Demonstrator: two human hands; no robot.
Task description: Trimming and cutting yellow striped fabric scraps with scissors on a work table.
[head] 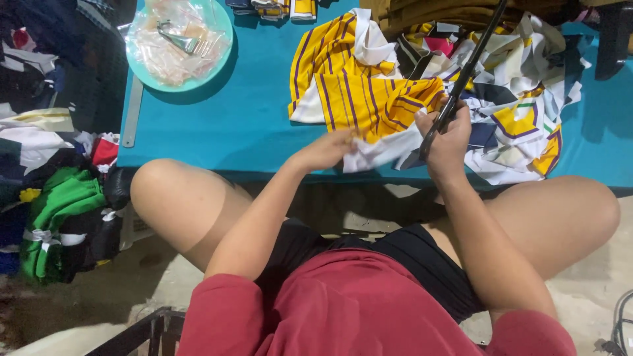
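While the left hand (328,149) pinched the yellow, purple-striped fabric piece (369,99) taut at mid-frame, the right hand (450,140) gripped long black scissors (465,72) (blades angled up-right), fingers closed through the handles, above the teal surface (231,125).

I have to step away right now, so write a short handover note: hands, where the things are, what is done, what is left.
Left hand: pinching the edge of the yellow striped cloth at the near side of the blue table.
Right hand: gripping black scissors, blades pointing away over the cloth.
Done: cannot tell; no cut shows.
Left: the cloth pile beside it looks unsorted.
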